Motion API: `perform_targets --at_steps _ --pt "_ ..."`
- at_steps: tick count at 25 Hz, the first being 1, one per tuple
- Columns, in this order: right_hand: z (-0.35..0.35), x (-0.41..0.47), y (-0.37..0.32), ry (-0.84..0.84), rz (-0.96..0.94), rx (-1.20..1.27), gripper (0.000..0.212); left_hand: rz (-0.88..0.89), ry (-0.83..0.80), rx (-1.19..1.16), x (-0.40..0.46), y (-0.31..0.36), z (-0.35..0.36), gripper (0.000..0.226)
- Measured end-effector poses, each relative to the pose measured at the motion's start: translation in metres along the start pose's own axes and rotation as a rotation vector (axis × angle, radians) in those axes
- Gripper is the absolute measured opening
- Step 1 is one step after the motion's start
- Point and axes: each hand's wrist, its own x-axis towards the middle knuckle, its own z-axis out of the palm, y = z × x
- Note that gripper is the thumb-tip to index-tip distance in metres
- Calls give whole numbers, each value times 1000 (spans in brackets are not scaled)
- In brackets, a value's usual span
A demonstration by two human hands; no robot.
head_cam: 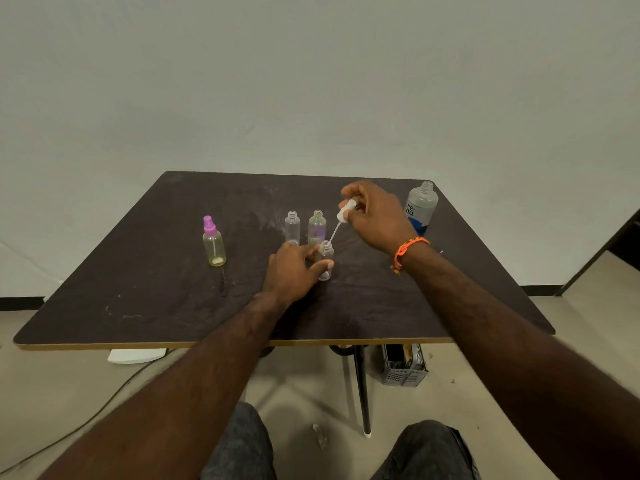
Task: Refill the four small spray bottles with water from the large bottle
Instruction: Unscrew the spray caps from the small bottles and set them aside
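My left hand (294, 268) grips a small clear spray bottle (325, 252) that stands uncapped on the dark table (156, 289). My right hand (375, 216) pinches a white spray cap (346, 210) above it, and the cap's thin tube slants down toward the bottle's mouth. Two more uncapped small bottles (292, 226) (317, 226) stand just behind. A yellowish small bottle with a pink spray cap (213, 242) stands to the left. The large bottle (421, 206), uncapped with a blue and white label, stands at the right rear of the table.
The table top shows wet smears and streaks. Under the table are a black leg (362, 386), a grey crate (403, 365), a white flat thing (136, 355) and a cable on the floor. My knees are at the bottom edge.
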Motion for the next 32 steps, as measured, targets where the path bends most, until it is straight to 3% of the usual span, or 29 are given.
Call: perform_targets --at_steps 4,10,15,17,21,26,32 --pt "-11 1 20 33 82 119 27 -8 20 9 0 -2 8 66" --pt "9 -27 34 28 56 174 29 76 -32 12 -1 30 6 31" --pt "-21 -27 44 439 148 297 19 102 -30 -9 8 36 17 31" --pt "-34 -31 61 496 199 153 13 105 -18 -29 8 32 20 31" --pt "-29 -50 104 375 301 -230 16 84 8 -60 5 32 21 32" --pt "-1 -70 126 294 262 -562 19 84 4 -52 3 33 17 36" --pt "15 -76 129 181 221 -766 26 85 4 -101 0 33 16 42"
